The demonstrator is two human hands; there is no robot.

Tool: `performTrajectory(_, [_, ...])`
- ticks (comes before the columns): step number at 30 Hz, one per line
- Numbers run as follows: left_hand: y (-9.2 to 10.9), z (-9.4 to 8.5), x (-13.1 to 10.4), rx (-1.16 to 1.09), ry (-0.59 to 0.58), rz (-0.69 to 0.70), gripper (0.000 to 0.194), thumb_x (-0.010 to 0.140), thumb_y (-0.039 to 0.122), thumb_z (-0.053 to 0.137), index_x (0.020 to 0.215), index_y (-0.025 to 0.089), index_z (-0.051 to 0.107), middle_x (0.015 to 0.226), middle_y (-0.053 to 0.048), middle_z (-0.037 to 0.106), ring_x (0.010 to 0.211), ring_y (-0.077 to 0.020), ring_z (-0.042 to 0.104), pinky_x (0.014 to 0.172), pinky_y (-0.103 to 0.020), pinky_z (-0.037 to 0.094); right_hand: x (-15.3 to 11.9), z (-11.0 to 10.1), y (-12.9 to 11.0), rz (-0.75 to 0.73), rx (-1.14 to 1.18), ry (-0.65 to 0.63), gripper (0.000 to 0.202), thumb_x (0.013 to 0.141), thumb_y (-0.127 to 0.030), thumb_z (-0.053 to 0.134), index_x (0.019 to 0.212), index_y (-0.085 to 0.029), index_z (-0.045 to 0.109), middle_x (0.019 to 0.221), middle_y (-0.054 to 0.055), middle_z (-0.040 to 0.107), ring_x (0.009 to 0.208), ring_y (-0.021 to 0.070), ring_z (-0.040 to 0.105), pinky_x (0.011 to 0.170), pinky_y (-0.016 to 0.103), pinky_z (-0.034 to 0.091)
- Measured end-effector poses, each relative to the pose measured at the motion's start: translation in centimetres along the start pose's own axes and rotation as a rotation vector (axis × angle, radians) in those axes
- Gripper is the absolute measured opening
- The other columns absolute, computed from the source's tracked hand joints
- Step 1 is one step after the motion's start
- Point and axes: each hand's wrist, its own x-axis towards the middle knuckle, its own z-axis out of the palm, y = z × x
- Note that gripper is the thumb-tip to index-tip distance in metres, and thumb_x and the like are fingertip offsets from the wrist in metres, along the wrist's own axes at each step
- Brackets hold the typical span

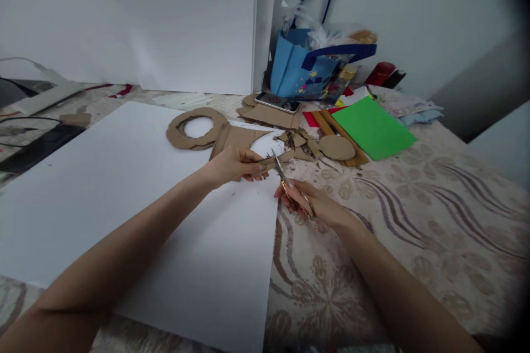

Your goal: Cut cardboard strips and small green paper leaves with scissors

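Note:
My left hand is closed on a piece of brown cardboard, pinching a narrow part of it between thumb and fingers. In my right hand is a pair of scissors, its handles round my fingers. The scissor blades are slightly apart and meet the cardboard just right of my left fingertips. A cardboard ring lies beyond my left hand on a large white sheet. Torn cardboard scraps are heaped behind the scissors, beside a cardboard oval.
A green sheet lies at the right by brown strips. Further back, a phone rests on cardboard before a blue bag. A dark device and cables are at the left. Patterned cloth covers the table.

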Motion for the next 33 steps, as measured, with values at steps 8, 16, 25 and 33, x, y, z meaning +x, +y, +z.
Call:
performTrajectory(8, [0.3,0.4,-0.1,0.025,0.017,0.025,0.022,0.074,0.031,0.067,0.085,0.012,0.073,0.077,-0.007,0.071,0.062,-0.0090,0.059,0.054,-0.017,0.045,0.2,-0.2,0.9,0.008,-0.035,-0.052,0.054,0.087,-0.067,0.028,0.090,-0.019,0.053,0.069,-0.002,0.048,0.055,0.0105,0.040,0.050,0.024,0.032])
performTrajectory(16, [-0.2,0.6,0.1,0.009,0.009,0.041,0.023,0.076,0.032,0.066,0.086,0.012,0.071,0.078,-0.007,0.071,0.061,-0.0075,0.058,0.054,-0.015,0.044,0.0,-0.2,0.5,0.002,0.012,-0.030,0.059,0.085,-0.069,0.027,0.082,-0.017,0.055,0.062,-0.001,0.048,0.052,0.0106,0.041,0.046,0.023,0.032])
performTrajectory(25, [-0.1,1.1,0.2,-0.276,0.044,-0.101,0.022,0.074,0.029,0.069,0.087,0.011,0.069,0.083,-0.008,0.071,0.072,-0.0120,0.066,0.062,-0.021,0.052,0.4,-0.2,1.0,0.007,0.108,0.045,0.057,0.085,-0.068,0.031,0.075,-0.017,0.055,0.057,-0.002,0.046,0.048,0.0101,0.040,0.044,0.024,0.029])
performTrajectory(33, [-0.1,1.4,0.4,-0.278,0.116,-0.103,0.015,0.075,0.023,0.070,0.081,0.010,0.068,0.075,-0.006,0.071,0.059,-0.0065,0.060,0.061,-0.018,0.050,0.0,-0.1,0.2,0.022,0.094,0.000,0.061,0.081,-0.074,0.029,0.079,-0.018,0.055,0.063,0.000,0.047,0.053,0.0119,0.044,0.044,0.024,0.031])
